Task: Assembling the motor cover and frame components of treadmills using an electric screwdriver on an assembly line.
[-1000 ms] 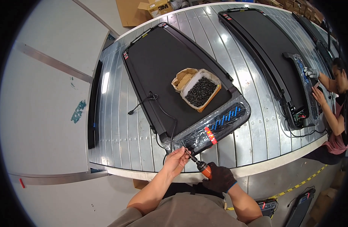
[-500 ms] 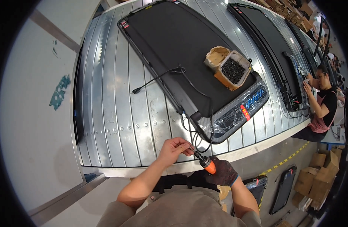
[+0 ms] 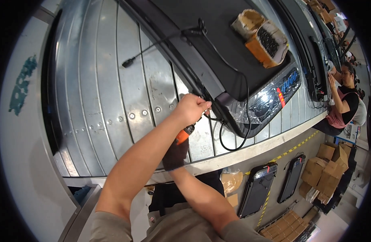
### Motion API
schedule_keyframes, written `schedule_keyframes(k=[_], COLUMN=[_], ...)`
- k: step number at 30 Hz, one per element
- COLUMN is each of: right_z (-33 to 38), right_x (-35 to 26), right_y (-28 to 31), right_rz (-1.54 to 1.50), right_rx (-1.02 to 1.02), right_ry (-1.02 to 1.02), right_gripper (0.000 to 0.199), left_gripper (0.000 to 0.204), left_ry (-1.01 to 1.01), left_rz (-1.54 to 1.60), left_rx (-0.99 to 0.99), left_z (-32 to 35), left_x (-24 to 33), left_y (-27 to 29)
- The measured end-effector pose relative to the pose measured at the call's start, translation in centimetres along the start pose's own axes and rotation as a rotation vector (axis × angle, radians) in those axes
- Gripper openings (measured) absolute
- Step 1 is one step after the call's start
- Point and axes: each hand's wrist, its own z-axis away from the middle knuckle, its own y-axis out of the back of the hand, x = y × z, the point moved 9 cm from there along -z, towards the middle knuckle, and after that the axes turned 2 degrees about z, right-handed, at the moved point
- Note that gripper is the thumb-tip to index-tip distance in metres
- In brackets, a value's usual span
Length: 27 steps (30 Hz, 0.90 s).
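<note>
Pinching thumb and fingertips of bare left hand (image 3: 192, 109) together at the centre of the frame; cannot tell if holding anything small. Gripping an orange-and-black cylindrical power screwdriver (image 3: 182, 136) just below, with right hand in dark fabric glove (image 3: 175, 155), partly behind the left forearm. Judge the driver fairly light and rigid, easiest held by its orange body. Expect the long, flat black machine with matte belt (image 3: 213, 12), upper centre, to be heavy and stiff: grasp by the frame, avoiding the probably slippery, scratch-prone film-wrapped panel (image 3: 266, 97) right of centre.
</note>
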Motion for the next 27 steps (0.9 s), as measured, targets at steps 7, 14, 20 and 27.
schedule_keyframes(k=[7,14,20,27], right_z=[2.2,2.8,2.8,6.8], right_x=[-3.2,-3.9,-4.0,-3.1], right_y=[-2.6,-2.4,-2.8,-3.4], right_rz=[0.469,0.306,0.433,0.559], right_rx=[0.041,0.001,-0.131,-0.300], right_ry=[0.065,-0.002,0.014,-0.018], right_gripper=[0.039,0.041,0.041,0.041], left_gripper=[0.028,0.030,0.012,0.082], left_ry=[-0.028,-0.066,-0.986,-1.018], left_rz=[0.037,0.052,-0.440,-0.760], left_rx=[0.007,0.042,0.493,0.500], left_z=[2.2,3.2,12.4,8.3], left_x=[1.9,2.7,15.2,15.0], left_y=[1.4,0.5,-6.6,-11.9])
